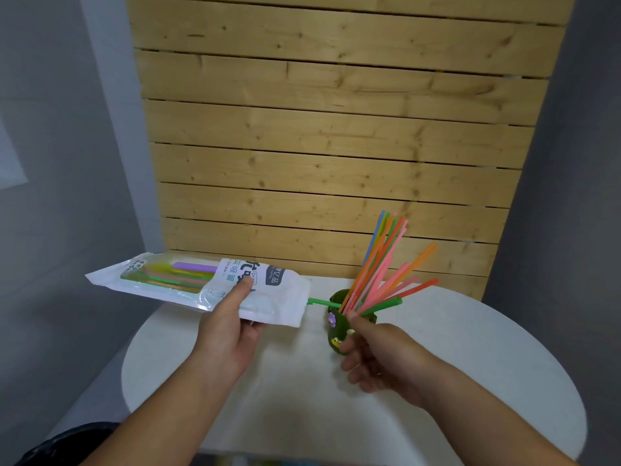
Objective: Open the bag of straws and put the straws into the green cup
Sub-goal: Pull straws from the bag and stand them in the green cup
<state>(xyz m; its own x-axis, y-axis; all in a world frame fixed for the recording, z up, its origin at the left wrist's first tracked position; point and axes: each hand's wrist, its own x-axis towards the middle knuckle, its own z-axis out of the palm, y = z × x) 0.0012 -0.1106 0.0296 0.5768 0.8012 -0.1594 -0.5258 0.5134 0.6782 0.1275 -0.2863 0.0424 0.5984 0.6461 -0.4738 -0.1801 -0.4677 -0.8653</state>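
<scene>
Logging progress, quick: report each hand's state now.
Left hand: grips the bag of straws.
Right hand: pinches the straws at the green cup.

Left hand (228, 334) grips (thumb forward); right hand (373, 354) pinches.

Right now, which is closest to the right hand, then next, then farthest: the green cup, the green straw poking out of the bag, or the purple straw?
1. The green cup, touching the right hand.
2. The green straw, just left, at the mouth of the bag.
3. The purple straw, far left inside the bag.
</scene>
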